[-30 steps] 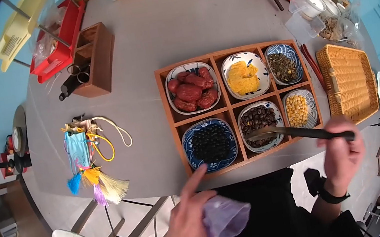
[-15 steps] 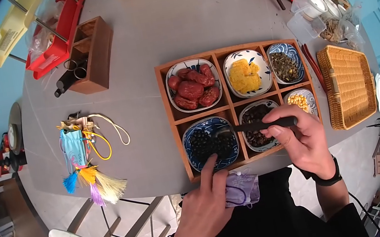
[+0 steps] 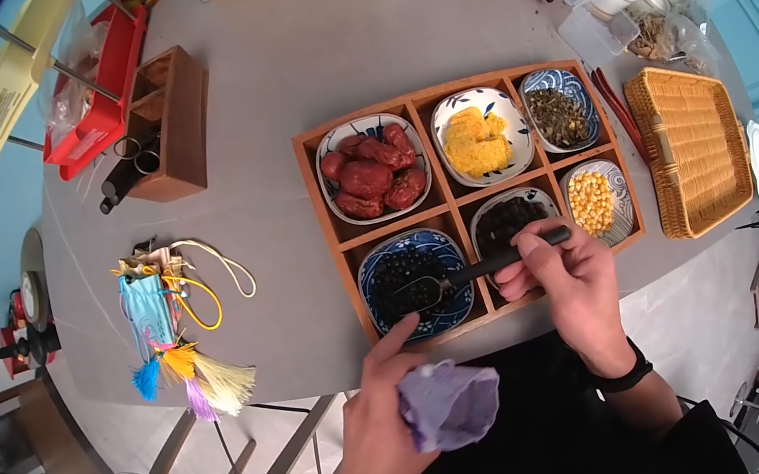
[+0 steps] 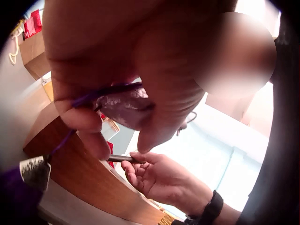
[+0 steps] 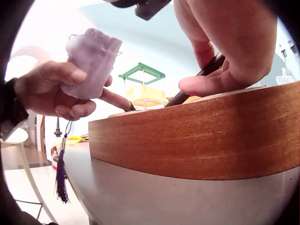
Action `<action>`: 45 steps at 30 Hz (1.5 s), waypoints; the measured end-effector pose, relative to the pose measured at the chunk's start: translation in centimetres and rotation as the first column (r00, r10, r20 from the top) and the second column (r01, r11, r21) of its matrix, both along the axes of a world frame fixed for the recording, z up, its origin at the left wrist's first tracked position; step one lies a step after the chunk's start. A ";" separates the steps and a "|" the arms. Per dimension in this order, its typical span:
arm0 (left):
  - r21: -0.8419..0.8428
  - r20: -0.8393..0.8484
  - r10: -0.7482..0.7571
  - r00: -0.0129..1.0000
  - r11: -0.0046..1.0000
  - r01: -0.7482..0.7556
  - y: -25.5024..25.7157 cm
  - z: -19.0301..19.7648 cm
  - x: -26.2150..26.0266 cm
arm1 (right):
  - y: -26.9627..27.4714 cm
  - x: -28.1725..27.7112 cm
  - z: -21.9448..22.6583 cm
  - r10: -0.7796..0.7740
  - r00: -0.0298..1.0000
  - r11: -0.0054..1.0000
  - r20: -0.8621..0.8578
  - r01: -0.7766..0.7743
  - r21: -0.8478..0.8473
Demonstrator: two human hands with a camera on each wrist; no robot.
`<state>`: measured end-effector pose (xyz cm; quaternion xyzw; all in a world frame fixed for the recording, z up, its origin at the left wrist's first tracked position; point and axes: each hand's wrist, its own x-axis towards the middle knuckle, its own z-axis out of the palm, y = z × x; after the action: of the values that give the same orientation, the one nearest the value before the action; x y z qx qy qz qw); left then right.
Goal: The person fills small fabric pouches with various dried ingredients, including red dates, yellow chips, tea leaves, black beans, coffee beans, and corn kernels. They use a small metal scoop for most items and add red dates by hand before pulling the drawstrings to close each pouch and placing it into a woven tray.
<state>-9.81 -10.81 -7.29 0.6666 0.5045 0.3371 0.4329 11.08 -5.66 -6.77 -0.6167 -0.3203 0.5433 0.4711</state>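
My left hand holds a small purple fabric pouch against its palm. That hand's index finger reaches to the near rim of a blue patterned bowl of black beans. A purple tassel hangs under the pouch in the right wrist view. My right hand pinches the black handle of a spoon; the spoon's metal head lies over the black beans. Behind my right fingers is a bowl of dark brown beans, partly covered. These bowls stand in a wooden divided tray.
Other compartments hold red dates, yellow chunks, dried leaves and corn kernels. To the right lies a wicker basket. Tasselled pouches and a wooden holder with scissors are at left.
My right hand has carried the spoon left, from the dark brown beans to the black beans. My left index finger dipped toward the black beans, then drew back to the rim.
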 end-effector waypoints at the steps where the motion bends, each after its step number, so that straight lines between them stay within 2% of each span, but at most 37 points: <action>1: -0.002 0.000 0.002 1.000 1.000 -0.002 -0.2 -0.2 -0.3 | -0.1 0.2 -0.1 0.002 1.000 1.000 0.000 -0.002 -0.002; 3: 0.050 0.178 0.047 0.983 0.997 -0.057 -0.6 -1.0 -1.2 | -0.2 0.7 -0.4 -0.067 0.998 0.998 -0.017 0.067 0.016; 4: 0.053 0.175 0.050 0.983 0.997 -0.061 -0.9 -1.2 -1.4 | -0.2 0.9 -0.5 -0.063 0.998 0.998 -0.021 0.063 0.019; 7: -0.112 0.275 0.243 0.930 0.969 -0.220 -1.6 -1.6 -1.6 | -0.2 1.7 -0.3 -0.133 0.991 0.989 -0.020 0.134 0.058; 8: -0.109 0.272 0.247 0.930 0.968 -0.225 -1.4 -1.6 -1.5 | -0.3 2.0 0.1 -0.128 0.992 0.990 -0.024 0.129 0.060; 10: -0.184 0.111 0.292 0.950 0.945 -0.269 -1.0 -1.5 -1.5 | -0.4 2.7 0.8 -0.136 0.988 0.973 -0.069 0.146 0.180; 12: -0.200 0.134 0.302 0.944 0.941 -0.272 -0.8 -1.8 -1.2 | -0.6 3.0 2.3 -0.116 0.992 0.965 -0.055 0.125 0.232; 14: -0.033 -0.035 0.207 0.978 0.977 -0.209 -0.1 -1.5 -1.0 | -1.1 2.6 4.2 -0.133 0.991 0.935 0.004 0.124 0.331; 16: -0.024 -0.030 0.227 0.973 0.973 -0.228 0.1 -1.2 -0.6 | -2.0 1.7 6.3 -0.028 0.999 0.956 0.032 0.017 0.294; 17: -0.017 -0.020 0.244 0.970 0.970 -0.244 0.2 -1.1 -0.4 | -2.3 1.1 6.4 0.088 0.990 0.914 0.112 -0.125 0.387; 18: -0.016 -0.023 0.247 0.969 0.969 -0.248 0.3 -1.0 -0.3 | -2.5 0.7 6.4 0.193 0.960 0.845 0.203 -0.267 0.462; 20: -0.031 -0.030 0.243 0.970 0.969 -0.244 0.3 -0.9 -0.3 | -0.8 1.1 7.3 0.449 0.775 0.568 0.444 -0.632 0.528; 22: -0.057 -0.023 0.238 0.971 0.969 -0.239 0.2 -0.9 -0.6 | -1.3 1.5 7.5 0.506 0.757 0.577 0.414 -0.654 0.489; 24: -0.087 -0.012 0.237 0.971 0.968 -0.237 -0.1 -0.8 -0.6 | -1.7 2.2 5.9 0.344 0.918 0.655 0.199 -0.387 0.649; 25: -0.039 -0.006 0.232 0.973 0.972 -0.232 -0.3 -0.6 -0.6 | -1.7 2.8 5.3 0.271 0.941 0.680 0.203 -0.336 0.652; 26: 0.009 -0.002 0.222 0.975 0.975 -0.222 -0.3 -0.4 -0.6 | -1.3 3.1 4.9 0.232 0.964 0.765 0.126 -0.261 0.588; 27: 0.009 -0.001 0.214 0.977 0.977 -0.214 -0.5 -0.3 -0.6 | -0.8 2.9 4.6 0.208 0.964 0.818 0.164 -0.263 0.511; 28: -0.022 -0.024 0.135 0.991 0.991 -0.136 -0.7 -0.2 -0.7 | -0.2 2.7 4.2 0.186 0.961 0.865 0.203 -0.259 0.431; 29: -0.057 -0.044 0.052 0.998 0.997 -0.055 -0.8 -0.1 -0.7 | 0.2 3.0 3.5 0.235 0.958 0.846 0.162 -0.284 0.451; 32: -0.062 -0.061 -0.032 0.998 0.998 0.028 -0.1 0.0 -0.6 | 0.5 3.4 3.6 0.215 0.967 0.830 0.134 -0.253 0.498; 33: -0.064 -0.061 -0.033 0.998 0.998 0.029 -0.1 0.2 -0.5 | 0.7 2.8 3.9 0.193 0.965 0.848 0.178 -0.255 0.464; 34: -0.051 -0.117 -0.048 0.992 0.998 0.042 0.0 0.4 -0.2 | 1.1 2.5 3.7 0.189 0.966 0.849 0.177 -0.251 0.466; 36: -0.035 -0.173 -0.071 0.982 0.997 0.066 0.4 1.0 0.1 | 2.1 2.0 2.9 0.335 0.909 0.822 0.249 -0.411 0.394; 38: -0.081 -0.392 -0.138 0.909 0.990 0.115 0.6 1.8 0.4 | 2.4 2.1 2.6 0.383 0.875 0.822 0.297 -0.469 0.323; 40: -0.093 -0.423 -0.165 0.891 0.986 0.138 0.9 2.3 0.5 | 2.6 2.4 2.0 0.500 0.804 0.731 0.321 -0.591 0.341; 41: -0.103 -0.457 -0.188 0.869 0.982 0.159 1.0 2.4 0.6 | 2.3 2.6 2.4 0.513 0.821 0.767 0.250 -0.569 0.296; 42: -0.103 -0.455 -0.182 0.871 0.983 0.152 1.1 2.3 0.6 | 2.5 2.9 2.4 0.519 0.817 0.763 0.251 -0.575 0.295; 44: -0.085 -0.481 -0.213 0.851 0.977 0.196 1.3 2.3 0.5 | 3.0 3.3 2.4 0.471 0.819 0.719 0.326 -0.571 0.396; 45: -0.085 -0.482 -0.219 0.848 0.975 0.204 1.3 2.2 0.5 | 3.3 3.2 2.4 0.460 0.821 0.735 0.337 -0.565 0.375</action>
<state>-9.29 -9.56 -5.05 0.7749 0.5259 0.1003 0.3359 14.24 -2.40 -4.40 -0.4306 -0.6481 0.4884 0.3951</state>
